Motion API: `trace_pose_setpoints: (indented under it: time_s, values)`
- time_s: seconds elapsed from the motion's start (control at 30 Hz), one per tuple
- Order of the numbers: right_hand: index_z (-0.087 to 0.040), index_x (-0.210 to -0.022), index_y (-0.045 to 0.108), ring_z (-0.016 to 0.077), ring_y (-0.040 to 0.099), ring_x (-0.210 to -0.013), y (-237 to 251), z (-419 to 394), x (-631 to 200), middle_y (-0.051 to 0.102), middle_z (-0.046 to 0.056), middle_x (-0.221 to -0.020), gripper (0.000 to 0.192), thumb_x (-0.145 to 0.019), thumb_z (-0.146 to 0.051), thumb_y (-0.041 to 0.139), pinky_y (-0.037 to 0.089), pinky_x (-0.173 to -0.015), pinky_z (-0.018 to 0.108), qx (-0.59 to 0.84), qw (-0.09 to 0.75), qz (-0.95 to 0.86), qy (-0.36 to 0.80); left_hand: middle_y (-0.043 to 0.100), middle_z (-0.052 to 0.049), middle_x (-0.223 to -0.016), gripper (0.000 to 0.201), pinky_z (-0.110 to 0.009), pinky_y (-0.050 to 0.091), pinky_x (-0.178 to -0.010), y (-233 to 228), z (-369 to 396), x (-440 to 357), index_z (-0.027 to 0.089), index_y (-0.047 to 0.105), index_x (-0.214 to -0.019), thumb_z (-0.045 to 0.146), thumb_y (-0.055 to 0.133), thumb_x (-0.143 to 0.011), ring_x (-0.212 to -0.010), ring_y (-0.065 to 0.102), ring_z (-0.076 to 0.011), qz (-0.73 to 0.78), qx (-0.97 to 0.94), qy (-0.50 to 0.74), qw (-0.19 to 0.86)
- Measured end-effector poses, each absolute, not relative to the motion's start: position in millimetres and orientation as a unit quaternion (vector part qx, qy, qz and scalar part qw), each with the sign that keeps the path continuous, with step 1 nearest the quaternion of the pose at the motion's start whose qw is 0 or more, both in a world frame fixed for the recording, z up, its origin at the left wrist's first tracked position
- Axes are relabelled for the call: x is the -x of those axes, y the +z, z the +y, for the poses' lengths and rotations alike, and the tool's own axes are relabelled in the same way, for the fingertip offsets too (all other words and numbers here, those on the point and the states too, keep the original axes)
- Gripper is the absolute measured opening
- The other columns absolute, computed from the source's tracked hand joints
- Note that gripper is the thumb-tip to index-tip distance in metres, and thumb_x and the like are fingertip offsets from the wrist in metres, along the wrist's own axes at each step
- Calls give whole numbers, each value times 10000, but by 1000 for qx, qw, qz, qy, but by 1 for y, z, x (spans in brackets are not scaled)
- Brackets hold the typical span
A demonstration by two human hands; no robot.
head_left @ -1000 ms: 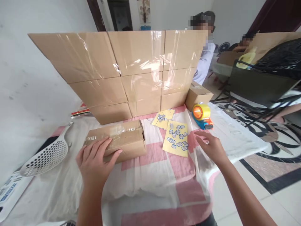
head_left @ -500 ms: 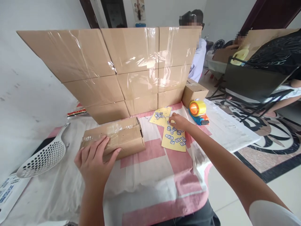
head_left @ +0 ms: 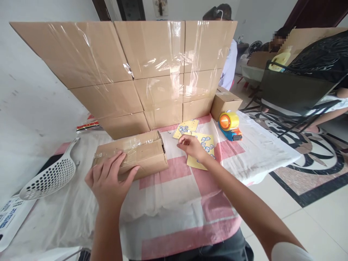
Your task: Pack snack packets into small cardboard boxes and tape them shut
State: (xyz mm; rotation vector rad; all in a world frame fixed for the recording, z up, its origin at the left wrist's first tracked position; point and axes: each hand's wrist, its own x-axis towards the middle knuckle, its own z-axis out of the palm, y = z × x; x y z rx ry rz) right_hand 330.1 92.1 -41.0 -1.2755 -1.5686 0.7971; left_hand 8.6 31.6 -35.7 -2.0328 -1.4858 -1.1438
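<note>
L hand (head_left: 108, 175) splayed on carton (head_left: 149, 150), 8 o'clock end, not clenched; prob light, stiffish, grab long edges imo. R hand (head_left: 191, 146) curled, can't tell if holding smth.

We have a brown box (head_left: 140, 146) lying flat on the tabletop (head_left: 163, 203), its length running left to right and slightly askew, clear tape across its top, a dark gap along its right edge. Our left hand (head_left: 110, 172) rests on its left part. Right of the box lies a yellow sheet (head_left: 207, 145) bearing small blue-edged pictures, partly hidden by our right hand (head_left: 190, 145); just beyond lies a second, dotted yellow card (head_left: 189, 127).
</note>
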Motion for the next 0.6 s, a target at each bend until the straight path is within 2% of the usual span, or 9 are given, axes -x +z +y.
trace_pose_setpoints:
  time_s: [0.13, 0.27, 0.43, 0.6]
  values:
    - [-201, -791, 641, 132, 574, -699, -51, 90, -280, 650, 0, -781, 97, -776, -297, 638, 462, -676, 264, 514, 514, -582, 363, 716, -52, -1306, 594, -575, 345, -1074, -36, 32, -6, 372, 584, -1416, 449, 762, -854, -1190, 628, -375, -529, 723, -401, 191]
    - [-186, -803, 719, 111, 515, -609, -59, 87, -261, 657, -8, -751, 105, -754, -212, 631, 435, -619, 254, 529, 527, -537, 392, 717, -67, -1300, 558, -583, 343, -1084, -35, 32, -2, 341, 602, -1395, 458, 744, -868, -1192, 630, -374, -530, 729, -384, 201]
    - [-214, -1017, 797, 105, 476, -592, -64, 67, -256, 705, -4, -873, 316, -778, -136, 605, 439, -618, 264, 540, 519, -529, 399, 720, -54, -1302, 519, -590, 376, -1070, -34, 30, -1, 314, 623, -1341, 475, 748, -863, -1181, 638, -374, -540, 727, -361, 221]
    - [-231, -1300, 723, 137, 559, -719, -74, 42, -250, 613, 33, -964, 547, -825, -57, 515, 525, -798, 311, 511, 494, -577, 403, 729, -34, -1294, 490, -576, 382, -1080, -35, 31, -4, 300, 674, -1271, 508, 762, -837, -1170, 636, -366, -547, 709, -388, 220]
